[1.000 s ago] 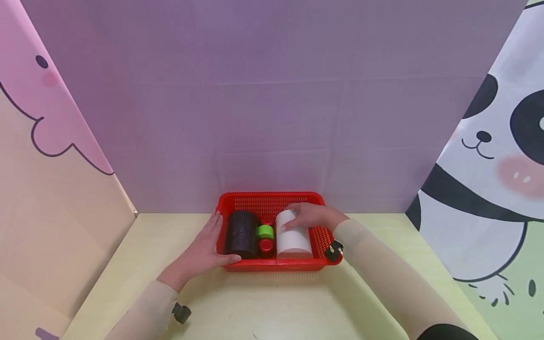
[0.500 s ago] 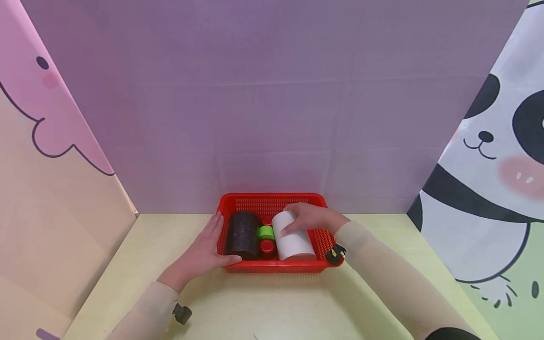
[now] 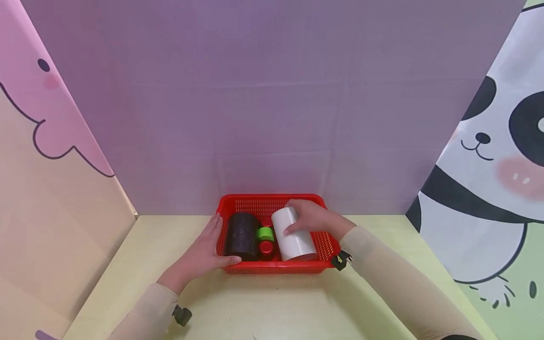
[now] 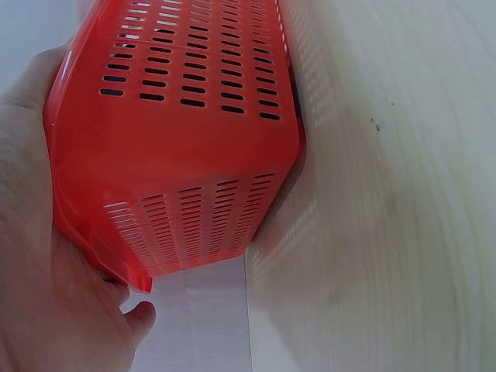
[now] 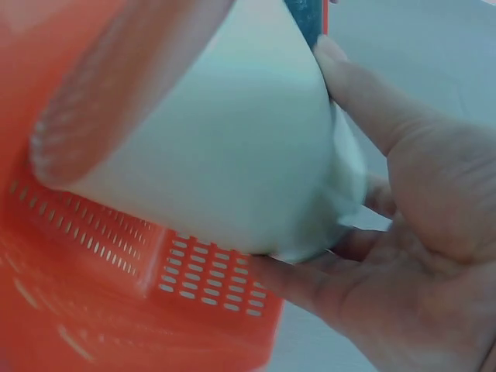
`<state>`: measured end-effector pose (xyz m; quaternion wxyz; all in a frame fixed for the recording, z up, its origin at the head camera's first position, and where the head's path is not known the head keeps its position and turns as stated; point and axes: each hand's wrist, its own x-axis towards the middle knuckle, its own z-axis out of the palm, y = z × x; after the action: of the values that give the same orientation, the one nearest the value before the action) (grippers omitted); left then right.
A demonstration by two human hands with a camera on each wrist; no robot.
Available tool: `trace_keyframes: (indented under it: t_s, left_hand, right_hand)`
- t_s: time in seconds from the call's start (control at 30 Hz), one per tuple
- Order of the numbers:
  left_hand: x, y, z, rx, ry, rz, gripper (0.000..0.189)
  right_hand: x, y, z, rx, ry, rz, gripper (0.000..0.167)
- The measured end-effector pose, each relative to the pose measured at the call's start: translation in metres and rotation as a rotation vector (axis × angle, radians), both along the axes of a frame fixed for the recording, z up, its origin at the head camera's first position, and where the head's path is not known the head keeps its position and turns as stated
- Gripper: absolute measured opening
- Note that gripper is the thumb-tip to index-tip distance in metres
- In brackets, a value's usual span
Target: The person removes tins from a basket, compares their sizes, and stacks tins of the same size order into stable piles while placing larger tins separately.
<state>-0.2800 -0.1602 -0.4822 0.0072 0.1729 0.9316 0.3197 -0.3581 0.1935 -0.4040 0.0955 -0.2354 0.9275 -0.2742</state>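
A red plastic basket (image 3: 272, 268) with slotted walls stands on the table. My left hand (image 3: 204, 250) holds its left front corner, thumb along the front rim and fingers along the left side, as the left wrist view also shows. Inside, my right hand (image 3: 311, 218) grips a white cylinder (image 3: 294, 240) near its far end, thumb on one side and fingers round the other. The cylinder lies tilted, its near end swung right. In the right wrist view, the near end of the white cylinder (image 5: 225, 139) looks shiny and reddish.
A dark cylinder (image 3: 242, 236) fills the basket's left part. Between the two cylinders sit a small green round piece (image 3: 265, 233) and a red capped one (image 3: 266, 248), with another red piece (image 3: 266, 221) behind. A purple backdrop (image 3: 272, 118) rises behind the pale wooden table (image 3: 276, 302).
The far end of the white cylinder has swung left and risen a little in my right hand, so it now lies slanted. My left hand has stayed at the basket's corner.
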Motion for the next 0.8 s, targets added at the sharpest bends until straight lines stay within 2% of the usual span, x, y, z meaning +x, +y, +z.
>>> trace_keyframes:
  t_s: [0.13, 0.23, 0.5, 0.8]
  left_hand:
    - [0.001, 0.0, 0.0, 0.006, -0.001, 0.003, 0.138]
    - [0.0, 0.0, 0.0, 0.007, 0.004, 0.002, 0.138]
    - [-0.001, 0.001, -0.001, 0.008, -0.003, 0.009, 0.138]
    - [-0.001, 0.001, -0.002, 0.015, -0.008, 0.016, 0.138]
  right_hand:
    - [0.002, 0.001, 0.0, 0.0, 0.108, -0.016, 0.07]
    - [0.004, 0.001, -0.002, 0.002, 0.154, -0.024, 0.072]
    - [0.017, 0.002, -0.006, -0.031, 0.157, -0.037, 0.075]
    - [0.027, 0.001, -0.014, -0.122, 0.115, -0.04, 0.079]
